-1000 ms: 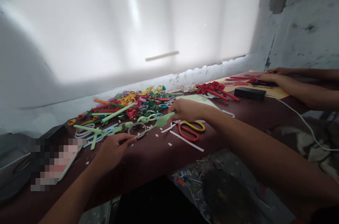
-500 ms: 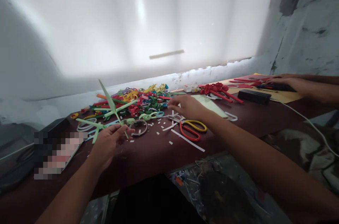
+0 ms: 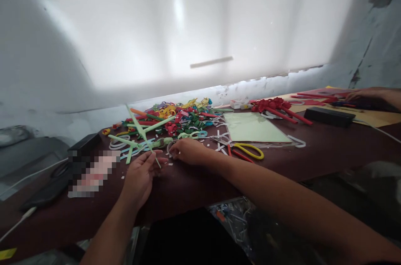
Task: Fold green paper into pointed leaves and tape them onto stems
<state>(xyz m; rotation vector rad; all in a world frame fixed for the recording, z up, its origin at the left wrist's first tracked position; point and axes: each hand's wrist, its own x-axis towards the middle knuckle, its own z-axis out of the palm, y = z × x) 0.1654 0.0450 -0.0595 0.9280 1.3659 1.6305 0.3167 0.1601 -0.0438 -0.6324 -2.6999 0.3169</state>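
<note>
My left hand (image 3: 140, 177) pinches the lower end of a thin light green folded paper piece (image 3: 135, 124), which stands up at a slant. My right hand (image 3: 190, 152) reaches across the table, its fingers closed on the edge of a roll of clear tape (image 3: 169, 145) that is mostly hidden behind them. Just right of that hand lie scissors (image 3: 252, 151) with one yellow and one red handle, their blades over white paper strips. Behind both hands is a heap of coloured paper curls and stems (image 3: 181, 118), with light green stems (image 3: 125, 140) at its near left.
A light green sheet (image 3: 257, 127) lies behind the scissors. Red paper flowers (image 3: 272, 105) and a black box (image 3: 329, 116) with a cord are to the right. Another person's hand (image 3: 371, 94) is at the far right. A black device (image 3: 46, 189) lies left on the dark table (image 3: 184, 185).
My right hand has moved left from above the scissors to the roll of tape and closed on it. My left hand keeps the green paper piece. The view has turned a little left.
</note>
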